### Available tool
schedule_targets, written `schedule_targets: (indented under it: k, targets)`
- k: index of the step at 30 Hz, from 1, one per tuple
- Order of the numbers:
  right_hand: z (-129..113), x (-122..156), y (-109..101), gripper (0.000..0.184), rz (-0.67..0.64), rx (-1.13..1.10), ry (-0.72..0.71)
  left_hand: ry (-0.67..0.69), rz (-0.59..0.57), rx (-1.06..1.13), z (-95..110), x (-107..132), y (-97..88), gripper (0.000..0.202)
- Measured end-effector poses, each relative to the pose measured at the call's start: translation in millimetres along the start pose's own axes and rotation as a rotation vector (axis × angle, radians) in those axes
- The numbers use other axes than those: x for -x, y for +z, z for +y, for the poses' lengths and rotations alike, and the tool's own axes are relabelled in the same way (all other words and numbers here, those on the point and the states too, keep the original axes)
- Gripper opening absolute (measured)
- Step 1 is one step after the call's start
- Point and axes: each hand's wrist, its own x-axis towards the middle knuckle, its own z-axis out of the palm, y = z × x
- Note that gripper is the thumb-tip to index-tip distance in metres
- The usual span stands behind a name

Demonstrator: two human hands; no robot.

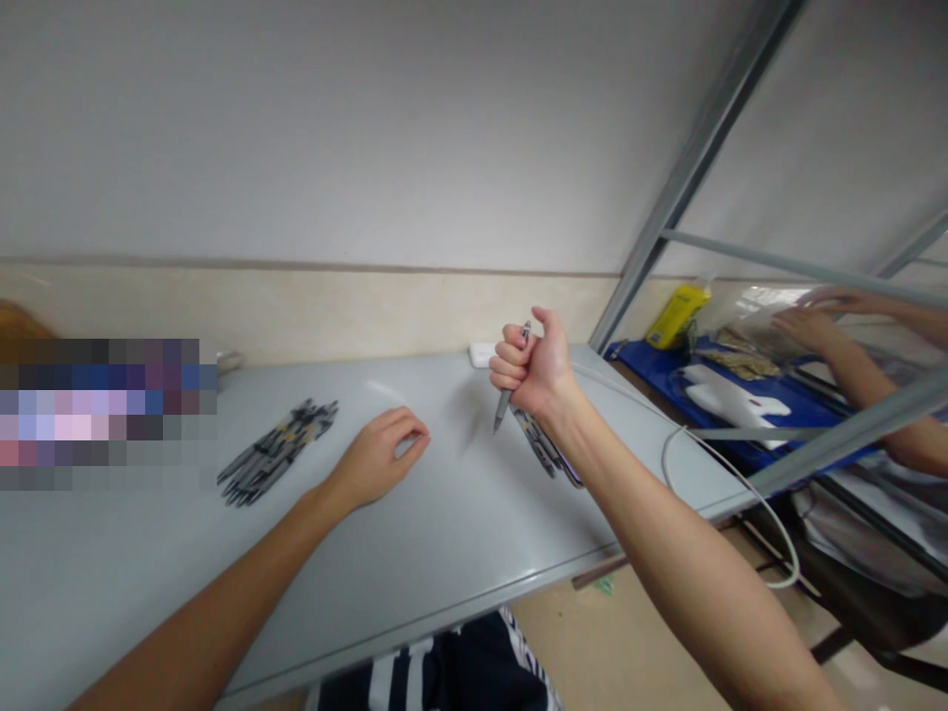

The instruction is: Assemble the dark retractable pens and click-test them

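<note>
My right hand (534,373) is raised above the grey table (415,553) in a fist around a grey pen (508,400), tip pointing down. Under my right wrist lies a small pile of grey pens (546,452). My left hand (381,456) rests on the table with its fingers curled loosely inward, thumb near the fingertips; whether it holds anything I cannot make out. A second pile of grey pens (277,452) lies to the left of that hand.
A white small object (481,354) sits at the table's back edge by the wall. A white cable (741,484) loops off the right edge. Beyond a metal frame (688,168), another person's hands (804,321) work at a blue-covered bench (667,370) with a yellow bottle (677,314).
</note>
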Motion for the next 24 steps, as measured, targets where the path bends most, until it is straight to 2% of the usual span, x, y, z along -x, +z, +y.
schedule_targets:
  k: [11,16,20,24]
  targets:
    - [7.3,3.5,5.8,0.044,0.071,0.085,-0.031,-0.017,-0.044,-0.014,-0.6,0.7,1.4,0.018]
    - [10.4,6.8,7.9,0.052,0.086,0.094,-0.047,-0.009,-0.034,-0.004,-0.7,0.8,1.6,0.019]
    - [11.3,7.1,9.4,0.044,0.106,0.115,-0.06,-0.005,-0.037,-0.008,-1.2,0.9,1.4,0.019]
    - [11.9,8.6,11.2,0.047,0.122,0.112,-0.086,-0.005,-0.036,-0.012,-2.0,1.1,1.7,0.019]
